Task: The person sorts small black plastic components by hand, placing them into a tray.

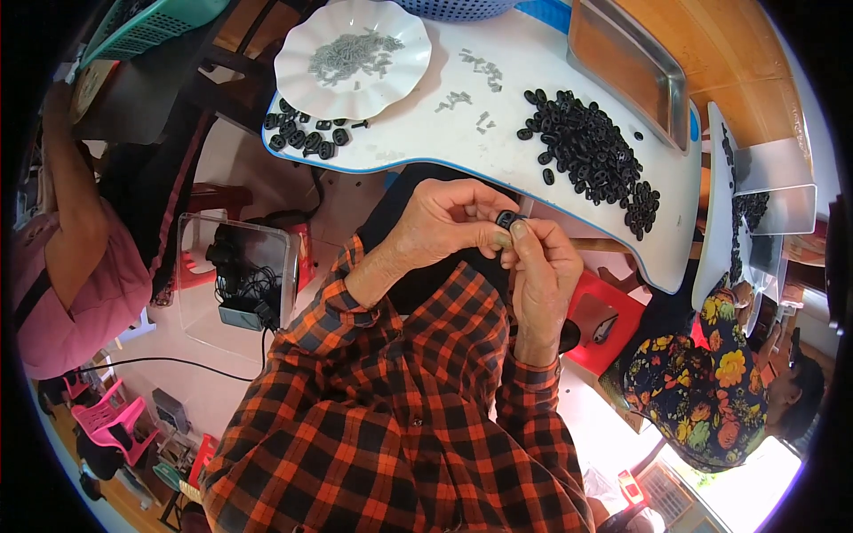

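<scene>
Over my lap, near the table's front edge, my left hand and my right hand meet with fingertips pinched on one small black plastic piece, which looks like part of a cord lock. The fingers cover much of it. Beyond my hands is the white table with a blue rim. A large heap of black oval pieces lies to the right. On the left sits a scalloped white plate holding small grey springs. Other black pieces lie below the plate, and loose springs are scattered mid-table.
A metal tray stands at the back right, near a blue basket. A clear bin with black cables is on the floor at left. People sit on both sides, in a pink top and a floral top. A red stool stands close by at right.
</scene>
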Demonstrator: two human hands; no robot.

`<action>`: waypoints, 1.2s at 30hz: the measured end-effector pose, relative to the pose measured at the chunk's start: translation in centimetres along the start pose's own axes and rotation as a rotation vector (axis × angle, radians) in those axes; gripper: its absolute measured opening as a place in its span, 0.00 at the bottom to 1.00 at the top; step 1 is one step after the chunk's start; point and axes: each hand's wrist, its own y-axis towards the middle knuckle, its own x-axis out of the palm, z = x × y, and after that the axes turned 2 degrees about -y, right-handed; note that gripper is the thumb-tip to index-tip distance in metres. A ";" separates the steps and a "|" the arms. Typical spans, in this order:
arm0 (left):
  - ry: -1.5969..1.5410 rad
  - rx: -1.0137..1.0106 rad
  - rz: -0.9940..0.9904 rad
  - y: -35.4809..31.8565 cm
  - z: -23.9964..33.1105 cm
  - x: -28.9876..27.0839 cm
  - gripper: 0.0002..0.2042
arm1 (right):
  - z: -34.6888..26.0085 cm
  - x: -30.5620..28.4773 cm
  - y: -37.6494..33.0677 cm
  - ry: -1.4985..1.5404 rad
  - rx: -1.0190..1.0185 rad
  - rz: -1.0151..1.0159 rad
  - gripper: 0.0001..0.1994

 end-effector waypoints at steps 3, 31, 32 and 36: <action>0.018 0.013 -0.007 0.0 0.1 -0.1 0.13 | 0.1 -0.2 0.0 -0.003 -0.007 -0.039 0.05; 0.155 0.011 -0.065 0.0 0.3 -0.4 0.11 | 2.1 -2.5 1.5 0.298 0.112 -0.249 0.05; 0.137 0.002 -0.074 0.0 0.3 -0.4 0.12 | 2.2 -2.6 1.5 0.286 0.107 -0.259 0.05; 0.138 -0.005 -0.085 0.0 0.5 -0.5 0.12 | 2.2 -2.5 1.5 0.298 0.103 -0.261 0.04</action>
